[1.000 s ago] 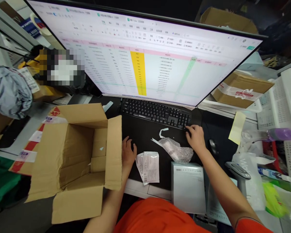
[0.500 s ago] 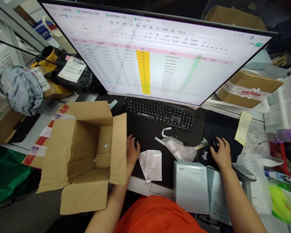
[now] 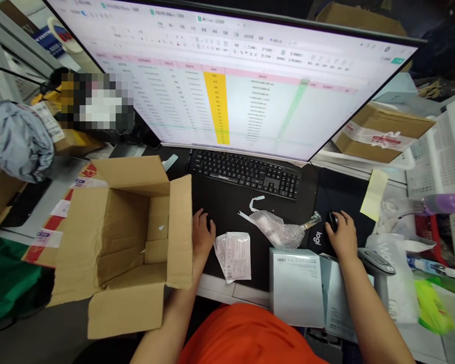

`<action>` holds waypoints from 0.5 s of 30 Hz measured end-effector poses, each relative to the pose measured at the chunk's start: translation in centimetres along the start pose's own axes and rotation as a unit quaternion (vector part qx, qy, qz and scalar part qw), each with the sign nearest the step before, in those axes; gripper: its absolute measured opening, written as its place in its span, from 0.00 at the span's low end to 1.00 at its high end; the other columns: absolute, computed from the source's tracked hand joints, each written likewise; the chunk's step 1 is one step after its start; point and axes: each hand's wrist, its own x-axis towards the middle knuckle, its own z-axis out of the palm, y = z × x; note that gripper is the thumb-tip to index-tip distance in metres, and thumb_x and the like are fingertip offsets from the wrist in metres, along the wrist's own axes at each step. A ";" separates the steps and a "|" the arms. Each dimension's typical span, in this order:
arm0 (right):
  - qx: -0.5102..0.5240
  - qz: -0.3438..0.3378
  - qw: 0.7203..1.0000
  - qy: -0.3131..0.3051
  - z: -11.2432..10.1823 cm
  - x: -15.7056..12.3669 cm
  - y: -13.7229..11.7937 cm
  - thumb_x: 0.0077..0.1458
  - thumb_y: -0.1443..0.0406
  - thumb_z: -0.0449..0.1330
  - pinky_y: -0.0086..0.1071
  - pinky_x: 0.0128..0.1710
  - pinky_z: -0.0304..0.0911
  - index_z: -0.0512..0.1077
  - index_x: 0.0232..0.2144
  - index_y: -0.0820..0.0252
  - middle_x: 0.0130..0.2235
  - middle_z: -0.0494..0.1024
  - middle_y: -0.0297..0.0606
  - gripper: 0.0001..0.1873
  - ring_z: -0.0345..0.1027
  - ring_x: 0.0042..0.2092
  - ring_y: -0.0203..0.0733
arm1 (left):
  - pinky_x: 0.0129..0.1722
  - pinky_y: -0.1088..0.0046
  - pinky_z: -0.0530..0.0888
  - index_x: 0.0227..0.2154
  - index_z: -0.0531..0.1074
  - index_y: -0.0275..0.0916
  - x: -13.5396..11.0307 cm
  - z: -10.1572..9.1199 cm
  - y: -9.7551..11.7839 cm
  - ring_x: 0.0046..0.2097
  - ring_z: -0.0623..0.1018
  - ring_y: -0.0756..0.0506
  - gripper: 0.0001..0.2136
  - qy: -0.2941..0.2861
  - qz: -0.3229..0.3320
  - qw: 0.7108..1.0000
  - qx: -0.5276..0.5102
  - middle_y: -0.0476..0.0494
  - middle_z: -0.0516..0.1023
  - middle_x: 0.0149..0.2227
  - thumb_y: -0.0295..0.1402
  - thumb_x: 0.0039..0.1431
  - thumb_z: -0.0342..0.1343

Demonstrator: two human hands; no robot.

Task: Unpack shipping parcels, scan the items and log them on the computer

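Observation:
My right hand (image 3: 343, 235) is curved over a black computer mouse (image 3: 333, 221) on the dark mouse pad (image 3: 358, 192). On the black desk mat lies my left hand (image 3: 203, 237), palm down with fingers apart and nothing in it. Just left of that hand is an open cardboard box (image 3: 134, 237), its flaps spread; a flap hides part of the wrist. Flat white packets (image 3: 238, 257) lie to the hand's right. Between my hands sits a crumpled bubble-wrap bag (image 3: 275, 230). Behind it is a black keyboard (image 3: 246, 173), touched by neither hand.
A large monitor (image 3: 250, 111) shows a spreadsheet. Pale blue boxes (image 3: 296, 288) stand at the desk's front edge, beside a handheld scanner (image 3: 377, 260). Wrapped parcels (image 3: 20, 141) crowd the left. A taped carton (image 3: 382, 132) and a yellow note (image 3: 374, 194) are on the right.
The view has shifted slightly, so everything sits a little further left. Both hands keep their places, the right on the mouse and the left beside the box.

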 end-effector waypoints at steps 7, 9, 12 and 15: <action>0.001 0.015 1.000 -0.003 0.0 0.0 -0.2 0.59 0.54 0.56 0.53 0.62 0.61 0.72 0.55 0.59 0.64 0.63 0.54 0.26 0.63 0.61 0.59 | 0.62 0.49 0.69 0.47 0.73 0.33 0.0 -0.1 0.1 0.60 0.72 0.32 0.12 0.003 0.010 1.000 0.006 0.26 0.73 0.57 0.32 0.66 0.49; -0.001 0.014 1.000 -0.002 0.1 0.0 -0.2 0.59 0.55 0.56 0.54 0.62 0.61 0.72 0.55 0.59 0.63 0.64 0.54 0.25 0.63 0.61 0.59 | 0.62 0.49 0.69 0.47 0.73 0.33 0.0 0.0 0.0 0.60 0.72 0.32 0.13 0.004 0.009 1.000 0.007 0.27 0.73 0.57 0.32 0.66 0.49; -0.006 0.015 1.000 -0.002 0.2 0.0 0.0 0.59 0.56 0.56 0.54 0.62 0.61 0.72 0.55 0.59 0.63 0.64 0.53 0.25 0.63 0.61 0.59 | 0.62 0.48 0.69 0.47 0.73 0.33 0.0 0.0 -0.1 0.60 0.72 0.32 0.13 0.005 0.010 1.000 0.008 0.26 0.73 0.57 0.32 0.66 0.49; -0.005 0.013 1.000 -0.002 0.2 0.0 0.1 0.59 0.56 0.56 0.54 0.62 0.61 0.72 0.55 0.59 0.64 0.63 0.53 0.25 0.62 0.61 0.59 | 0.61 0.49 0.69 0.47 0.73 0.33 0.0 0.1 -0.1 0.60 0.72 0.32 0.13 0.006 0.016 1.000 0.011 0.26 0.73 0.57 0.32 0.66 0.49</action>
